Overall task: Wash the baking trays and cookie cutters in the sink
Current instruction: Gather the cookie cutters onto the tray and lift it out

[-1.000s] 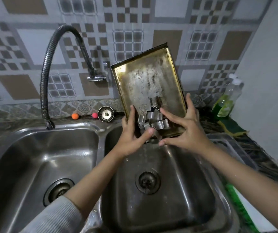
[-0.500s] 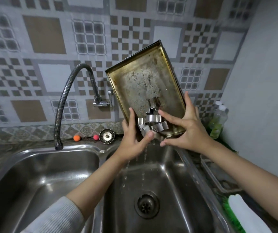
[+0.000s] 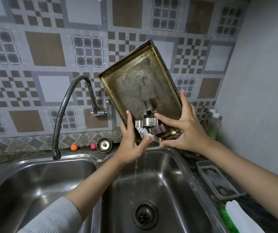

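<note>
- Stainless-steel double sink (image 3: 176, 167) fills the near part of the scene, with two basins; water trickles into the right basin, above its round drain (image 3: 145, 216).
- Tarnished, brass-coloured rectangular baking tray (image 3: 140, 84) is held steeply tilted above the right basin, its far end raised towards the tiled wall.
- Flexible grey metal tap hose (image 3: 64, 113) arches at far left of the tray.
- Left hand (image 3: 131, 145) grips the tray's lower left edge, thumb pressing across the cutters.
- Right hand (image 3: 185, 130) clasps the lower right corner, fingers spread.
- Shiny metal cookie cutters (image 3: 150, 126) lie bunched at the tray's low end, between both hands.
</note>
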Demonstrator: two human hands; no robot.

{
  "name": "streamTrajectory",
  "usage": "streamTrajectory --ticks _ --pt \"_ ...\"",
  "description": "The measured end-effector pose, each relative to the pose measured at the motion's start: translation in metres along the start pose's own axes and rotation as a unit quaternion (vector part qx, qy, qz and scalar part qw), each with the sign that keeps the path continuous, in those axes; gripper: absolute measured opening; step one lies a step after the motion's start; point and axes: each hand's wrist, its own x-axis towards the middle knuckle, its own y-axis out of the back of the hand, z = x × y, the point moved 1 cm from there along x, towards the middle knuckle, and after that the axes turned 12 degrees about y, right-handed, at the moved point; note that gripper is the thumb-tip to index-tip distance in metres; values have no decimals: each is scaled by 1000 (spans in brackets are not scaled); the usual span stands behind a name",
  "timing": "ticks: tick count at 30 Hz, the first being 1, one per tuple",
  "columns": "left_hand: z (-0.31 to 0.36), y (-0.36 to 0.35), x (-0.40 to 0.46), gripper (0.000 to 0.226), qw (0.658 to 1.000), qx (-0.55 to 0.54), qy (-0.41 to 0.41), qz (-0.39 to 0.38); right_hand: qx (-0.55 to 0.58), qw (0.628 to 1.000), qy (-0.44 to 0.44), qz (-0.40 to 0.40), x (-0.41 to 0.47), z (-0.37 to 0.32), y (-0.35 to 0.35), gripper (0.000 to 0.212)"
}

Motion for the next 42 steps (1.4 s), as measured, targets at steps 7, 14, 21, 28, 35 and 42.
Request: streamTrajectory --ticks 7,14,21,28,35,42 --pt "-2 -1 2 119 1000 27 -11 -11 -24 999 22 1 0 2 2 87" --pt "-4 -2 -1 122 999 34 -6 -7 -41 998 40 11 -3 3 -3 89" --pt "-5 -5 0 124 999 25 -19 2 -48 998 49 12 -1 5 -2 88" --pt "-5 -8 1 125 1000 24 -20 0 -50 998 47 5 -2 5 -1 83" --pt "-6 -11 -2 121 999 34 -7 -6 -28 999 22 4 -9 7 -2 85" --pt "-8 -4 -24 119 998 37 40 -12 72 995 -70 -10 -28 -12 -15 85"
